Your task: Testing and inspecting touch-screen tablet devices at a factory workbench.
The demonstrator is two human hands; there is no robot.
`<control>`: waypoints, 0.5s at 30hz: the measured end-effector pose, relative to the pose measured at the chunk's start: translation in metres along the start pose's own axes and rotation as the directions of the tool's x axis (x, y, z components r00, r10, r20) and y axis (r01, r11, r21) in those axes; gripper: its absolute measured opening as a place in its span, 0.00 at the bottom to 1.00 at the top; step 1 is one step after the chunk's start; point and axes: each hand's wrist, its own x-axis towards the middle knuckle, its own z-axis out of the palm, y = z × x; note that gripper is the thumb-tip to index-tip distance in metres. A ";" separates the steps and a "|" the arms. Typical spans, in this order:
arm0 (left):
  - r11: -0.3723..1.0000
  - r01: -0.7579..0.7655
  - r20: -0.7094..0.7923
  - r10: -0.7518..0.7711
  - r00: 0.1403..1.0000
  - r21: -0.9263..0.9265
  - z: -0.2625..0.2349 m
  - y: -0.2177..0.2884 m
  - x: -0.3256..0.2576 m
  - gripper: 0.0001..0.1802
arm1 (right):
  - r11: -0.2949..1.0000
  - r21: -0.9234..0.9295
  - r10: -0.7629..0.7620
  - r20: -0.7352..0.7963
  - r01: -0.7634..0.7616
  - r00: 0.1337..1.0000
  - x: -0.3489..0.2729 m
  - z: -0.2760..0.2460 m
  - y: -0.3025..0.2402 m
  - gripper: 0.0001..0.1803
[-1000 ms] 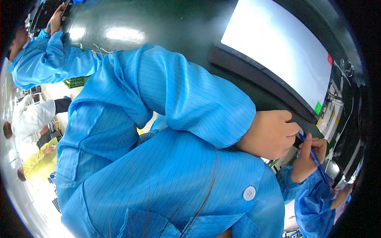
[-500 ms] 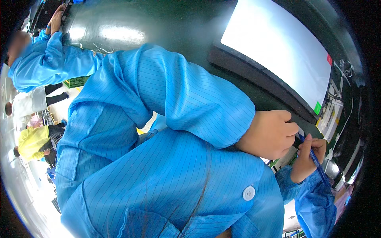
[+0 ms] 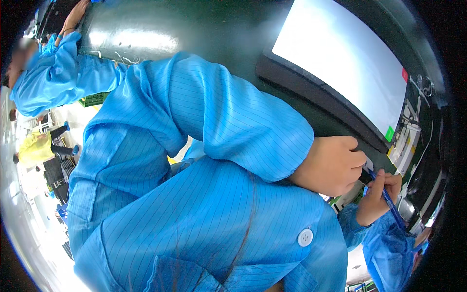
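My left hand [image 3: 331, 165] is closed, back of the hand up, just below the near right corner of a lit white panel [image 3: 345, 63] in a dark frame. At its fingertips a small pale piece [image 3: 369, 161] shows; the fingers hide most of it. My right hand [image 3: 378, 199] is closed around a slim blue pen-shaped tool [image 3: 387, 197]. The tool's tip points up and left toward the pale piece, close to my left fingertips. Whether the tip touches the piece, I cannot tell.
The dark green tabletop [image 3: 214, 39] stretches left of the panel. White strips and wires [image 3: 411, 121] lie right of it. At far left a co-worker in a blue sleeve [image 3: 68, 82] sits, a green crate [image 3: 95, 99] below. Another blue sleeve [image 3: 389, 253] is at lower right.
The pale piece at my left fingertips shows more, and the tool's tip has shifted slightly. The co-worker's hand at far left has moved upward. People in the left background have moved.
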 end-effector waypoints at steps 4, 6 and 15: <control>1.000 -0.007 0.003 0.007 1.000 0.005 0.000 0.000 0.000 0.07 | 0.995 0.042 0.091 -0.029 -0.090 0.995 -0.001 0.001 -0.003 0.13; 1.000 0.000 0.002 0.000 1.000 0.005 0.000 0.001 0.000 0.07 | 0.999 0.012 0.053 -0.010 -0.053 0.999 0.000 0.003 -0.003 0.13; 1.000 -0.005 0.014 0.005 1.000 0.009 0.000 0.001 -0.001 0.06 | 0.996 0.010 0.084 -0.008 -0.084 0.996 0.000 0.003 -0.002 0.13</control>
